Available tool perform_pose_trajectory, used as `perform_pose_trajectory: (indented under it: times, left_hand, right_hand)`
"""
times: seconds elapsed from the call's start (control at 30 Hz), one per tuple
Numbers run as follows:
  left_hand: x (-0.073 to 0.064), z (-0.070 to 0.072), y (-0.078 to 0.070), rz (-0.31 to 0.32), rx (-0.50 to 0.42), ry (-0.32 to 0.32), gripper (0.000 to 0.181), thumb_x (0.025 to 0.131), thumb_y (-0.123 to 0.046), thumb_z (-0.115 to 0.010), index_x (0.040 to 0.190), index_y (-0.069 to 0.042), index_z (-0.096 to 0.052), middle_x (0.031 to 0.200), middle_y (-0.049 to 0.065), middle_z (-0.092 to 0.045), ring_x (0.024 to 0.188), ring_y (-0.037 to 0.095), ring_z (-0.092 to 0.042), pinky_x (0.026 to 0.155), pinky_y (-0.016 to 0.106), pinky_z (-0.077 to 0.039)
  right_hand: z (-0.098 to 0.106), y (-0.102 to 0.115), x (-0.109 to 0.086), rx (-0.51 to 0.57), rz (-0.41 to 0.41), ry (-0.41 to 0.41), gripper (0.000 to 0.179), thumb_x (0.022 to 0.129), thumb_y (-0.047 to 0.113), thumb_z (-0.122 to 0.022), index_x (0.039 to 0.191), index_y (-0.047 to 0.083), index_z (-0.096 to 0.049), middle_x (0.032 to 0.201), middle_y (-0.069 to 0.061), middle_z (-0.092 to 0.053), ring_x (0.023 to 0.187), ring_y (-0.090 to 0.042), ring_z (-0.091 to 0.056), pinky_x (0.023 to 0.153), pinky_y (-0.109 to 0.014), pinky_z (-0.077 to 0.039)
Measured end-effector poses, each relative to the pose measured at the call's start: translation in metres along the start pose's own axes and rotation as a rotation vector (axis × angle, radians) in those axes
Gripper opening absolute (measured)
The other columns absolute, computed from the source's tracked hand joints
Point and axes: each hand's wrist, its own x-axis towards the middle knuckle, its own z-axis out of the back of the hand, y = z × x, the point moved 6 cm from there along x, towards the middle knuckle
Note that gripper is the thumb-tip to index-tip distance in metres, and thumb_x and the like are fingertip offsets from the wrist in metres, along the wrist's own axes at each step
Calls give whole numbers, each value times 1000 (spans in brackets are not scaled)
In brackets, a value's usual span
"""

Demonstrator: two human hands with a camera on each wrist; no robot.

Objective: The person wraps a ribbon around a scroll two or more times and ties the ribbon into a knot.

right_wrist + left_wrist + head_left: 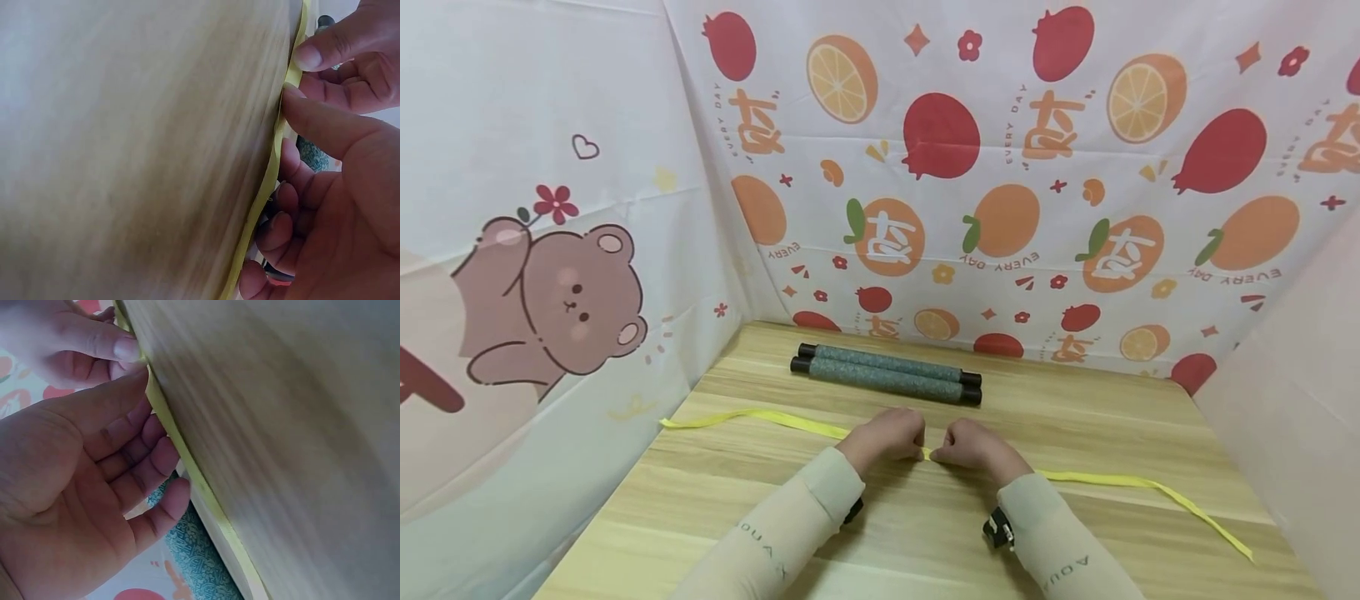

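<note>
A long yellow ribbon [1097, 478] stretches left to right across the wooden table. Near its middle, my left hand [895, 434] pinches it between thumb and fingers. Close beside, my right hand [973, 446] pinches the same ribbon, leaving a short piece visible between the two hands. In the left wrist view, the ribbon [206, 487] runs past the fingertips of the left hand [81, 456]. The right wrist view has the ribbon [261, 194] under the thumb of the right hand [344, 181], with the other thumb just above.
Two scrolls [887, 375] in green patterned covering with black ends lie side by side behind the hands. The wooden table [760, 500] meets a fruit-print cloth [940, 133] at the back and a bear-print cloth [580, 308] on the left.
</note>
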Motion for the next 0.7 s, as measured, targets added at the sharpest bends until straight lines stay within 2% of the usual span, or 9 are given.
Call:
perform_pose_trajectory:
  times: [0.13, 0.37, 0.57, 0.63, 0.7]
  left_hand:
    - [-1, 1, -1, 5, -26, 18, 16, 89, -19, -74, 74, -17, -71, 71, -9, -65, 63, 6, -56, 66, 25, -50]
    - [1, 0, 4, 23, -73, 22, 16, 91, -16, -71, 75, -16, -70, 66, -9, -60, 58, 8, -50, 62, 24, -46]
    - [0, -2, 6, 36, -118, 43, 31, 95, -14, -65, 64, -16, -60, 52, -7, -37, 49, 10, -30, 55, 24, -36]
    - [1, -2, 5, 39, -115, 43, 32, 95, -15, -66, 64, -17, -58, 54, -7, -37, 51, 10, -31, 56, 25, -36]
    - [2, -3, 4, 34, -108, 42, 28, 95, -17, -66, 67, -16, -62, 56, -7, -45, 53, 10, -37, 58, 25, -39]
  right_hand:
    - [0, 0, -1, 22, -11, -2, 42, 87, 34, -73, 57, 16, -49, 51, 6, -38, 47, -10, -34, 48, -27, -30]
    - [-1, -1, 1, 47, -5, 2, 41, 87, 34, -72, 58, 16, -51, 52, 6, -40, 48, -10, -35, 48, -26, -30]
    - [2, -1, 2, 38, -6, 44, 42, 89, 44, -68, 63, 16, -52, 55, 5, -41, 50, -11, -35, 49, -27, -31]
    - [5, -1, 2, 26, -7, 49, 44, 90, 46, -67, 63, 15, -50, 55, 5, -39, 49, -11, -32, 49, -27, -30]
    - [10, 0, 4, -1, -1, 26, 43, 91, 44, -67, 63, 15, -51, 55, 4, -38, 49, -11, -32, 49, -28, -30]
